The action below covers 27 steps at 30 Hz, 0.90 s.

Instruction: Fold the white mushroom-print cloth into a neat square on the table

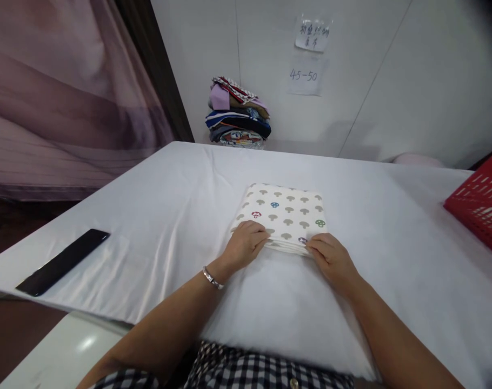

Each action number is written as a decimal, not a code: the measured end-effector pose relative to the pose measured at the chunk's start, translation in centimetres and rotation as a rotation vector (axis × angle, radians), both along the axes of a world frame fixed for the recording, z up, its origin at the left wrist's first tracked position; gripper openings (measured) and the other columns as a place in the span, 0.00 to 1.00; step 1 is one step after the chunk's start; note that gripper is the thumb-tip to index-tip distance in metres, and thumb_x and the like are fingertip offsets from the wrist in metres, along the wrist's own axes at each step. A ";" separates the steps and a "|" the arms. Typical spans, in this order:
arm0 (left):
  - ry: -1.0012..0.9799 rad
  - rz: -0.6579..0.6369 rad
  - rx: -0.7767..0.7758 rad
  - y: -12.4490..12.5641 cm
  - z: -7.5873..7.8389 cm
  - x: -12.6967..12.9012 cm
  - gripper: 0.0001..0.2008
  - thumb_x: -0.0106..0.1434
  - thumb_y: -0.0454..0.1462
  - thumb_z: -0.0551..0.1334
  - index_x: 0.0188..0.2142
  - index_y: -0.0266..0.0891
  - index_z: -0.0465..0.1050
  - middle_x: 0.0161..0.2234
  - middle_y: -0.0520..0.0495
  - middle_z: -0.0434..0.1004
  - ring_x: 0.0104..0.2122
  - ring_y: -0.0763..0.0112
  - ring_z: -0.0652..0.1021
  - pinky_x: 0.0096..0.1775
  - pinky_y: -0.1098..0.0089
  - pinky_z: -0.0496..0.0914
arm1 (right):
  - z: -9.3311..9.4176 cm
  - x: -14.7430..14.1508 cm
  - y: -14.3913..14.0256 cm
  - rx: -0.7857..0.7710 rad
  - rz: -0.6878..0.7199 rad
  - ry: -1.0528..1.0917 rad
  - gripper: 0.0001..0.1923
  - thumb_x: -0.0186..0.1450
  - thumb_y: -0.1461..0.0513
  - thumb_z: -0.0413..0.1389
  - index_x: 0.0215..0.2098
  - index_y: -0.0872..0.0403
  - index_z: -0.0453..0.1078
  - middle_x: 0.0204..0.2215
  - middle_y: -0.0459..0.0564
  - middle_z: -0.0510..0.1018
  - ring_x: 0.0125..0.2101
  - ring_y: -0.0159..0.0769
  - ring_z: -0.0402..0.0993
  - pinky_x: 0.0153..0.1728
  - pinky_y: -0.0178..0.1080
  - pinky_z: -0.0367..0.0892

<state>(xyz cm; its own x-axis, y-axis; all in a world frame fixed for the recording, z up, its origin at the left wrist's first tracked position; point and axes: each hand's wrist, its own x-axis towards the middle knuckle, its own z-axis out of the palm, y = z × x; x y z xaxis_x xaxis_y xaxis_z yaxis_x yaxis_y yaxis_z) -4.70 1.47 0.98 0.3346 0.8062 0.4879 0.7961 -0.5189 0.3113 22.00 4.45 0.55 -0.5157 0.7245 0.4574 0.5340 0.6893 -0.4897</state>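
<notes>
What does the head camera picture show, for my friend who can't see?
Both hands, left hand and right hand, press the near edge of a folded mushroom-print cloth on a white table. A black phone lies left.

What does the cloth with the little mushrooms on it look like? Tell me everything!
The mushroom cloth is cream-coloured, dotted with small mushrooms, mostly tan, a few blue, red, green and purple. It looks like soft fabric, folded into a flat rectangle with several layers showing at its near edge. It lies flat on the white sheet covering the table. The left hand and right hand both rest on its near edge, fingers curled over the layers.
</notes>
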 end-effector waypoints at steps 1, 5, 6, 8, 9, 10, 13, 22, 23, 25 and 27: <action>0.003 -0.005 -0.014 0.0 0.0 0.0 0.11 0.66 0.35 0.53 0.37 0.42 0.75 0.35 0.47 0.74 0.38 0.69 0.72 0.42 0.65 0.65 | 0.1 0.0 0.0 -0.004 0.000 -0.005 0.12 0.68 0.61 0.46 0.38 0.48 0.72 0.36 0.50 0.75 0.38 0.39 0.70 0.36 0.43 0.69; 0.014 -0.034 -0.056 0.0 0.0 -0.2 0.09 0.65 0.36 0.54 0.38 0.41 0.74 0.35 0.47 0.74 0.37 0.69 0.72 0.41 0.65 0.65 | 0.3 0.1 0.0 -0.027 0.022 -0.047 0.10 0.67 0.59 0.49 0.41 0.48 0.72 0.38 0.51 0.74 0.39 0.40 0.70 0.37 0.44 0.69; 0.017 -0.044 -0.061 0.0 0.1 -0.2 0.08 0.65 0.37 0.55 0.39 0.41 0.73 0.36 0.47 0.74 0.37 0.68 0.71 0.41 0.65 0.65 | 0.2 0.2 0.0 -0.032 0.026 -0.060 0.10 0.66 0.59 0.50 0.42 0.47 0.71 0.39 0.51 0.74 0.39 0.41 0.70 0.37 0.45 0.69; 0.017 -0.058 -0.056 0.0 0.1 -0.3 0.09 0.65 0.38 0.56 0.42 0.41 0.72 0.36 0.47 0.73 0.37 0.68 0.71 0.41 0.65 0.65 | 0.0 0.3 0.1 -0.038 0.027 -0.074 0.10 0.66 0.58 0.52 0.44 0.47 0.70 0.39 0.51 0.74 0.40 0.41 0.70 0.37 0.44 0.69; 0.018 -0.061 -0.050 0.0 0.1 -0.3 0.09 0.65 0.38 0.56 0.43 0.42 0.72 0.36 0.47 0.73 0.36 0.68 0.71 0.41 0.65 0.65 | -0.1 0.3 0.1 -0.038 0.023 -0.072 0.11 0.66 0.58 0.52 0.45 0.47 0.70 0.39 0.51 0.74 0.40 0.40 0.70 0.37 0.44 0.69; 0.018 -0.059 -0.042 0.0 0.0 -0.3 0.10 0.65 0.38 0.56 0.44 0.42 0.71 0.36 0.47 0.73 0.36 0.69 0.71 0.40 0.65 0.65 | -0.2 0.4 0.2 -0.037 0.019 -0.066 0.11 0.66 0.59 0.52 0.45 0.47 0.70 0.39 0.50 0.74 0.40 0.40 0.70 0.37 0.44 0.69; 0.032 -0.039 -0.027 0.1 -0.1 -0.3 0.10 0.66 0.38 0.55 0.43 0.42 0.72 0.35 0.47 0.73 0.36 0.69 0.71 0.40 0.65 0.65 | -0.3 0.3 0.2 -0.045 0.014 -0.040 0.11 0.66 0.60 0.51 0.44 0.47 0.71 0.39 0.50 0.74 0.39 0.39 0.70 0.37 0.42 0.70; 0.048 0.024 -0.001 0.0 0.0 0.4 0.12 0.68 0.37 0.51 0.38 0.41 0.74 0.34 0.47 0.74 0.35 0.69 0.71 0.39 0.65 0.64 | 0.3 -0.3 -0.1 0.073 -0.010 0.002 0.11 0.67 0.61 0.48 0.40 0.49 0.72 0.34 0.51 0.74 0.35 0.39 0.70 0.33 0.43 0.69; 0.047 0.028 0.011 0.0 0.1 0.5 0.12 0.68 0.37 0.51 0.38 0.41 0.73 0.35 0.46 0.74 0.36 0.68 0.71 0.39 0.65 0.64 | 0.3 -0.3 -0.1 0.094 -0.016 0.005 0.11 0.67 0.61 0.48 0.40 0.49 0.72 0.34 0.52 0.74 0.34 0.39 0.70 0.33 0.43 0.68; 0.045 0.031 0.026 -0.1 0.2 0.5 0.13 0.68 0.37 0.50 0.38 0.41 0.73 0.35 0.46 0.74 0.36 0.68 0.71 0.39 0.65 0.64 | 0.0 -0.3 0.0 0.119 -0.015 -0.003 0.11 0.67 0.61 0.47 0.40 0.50 0.72 0.33 0.52 0.75 0.34 0.40 0.70 0.33 0.43 0.68; 0.051 0.026 0.023 -0.1 0.3 0.4 0.13 0.68 0.37 0.50 0.37 0.41 0.73 0.35 0.46 0.74 0.37 0.68 0.71 0.39 0.65 0.64 | -0.1 -0.3 0.0 0.128 0.000 -0.019 0.11 0.67 0.61 0.47 0.40 0.50 0.72 0.33 0.52 0.75 0.34 0.40 0.70 0.33 0.43 0.68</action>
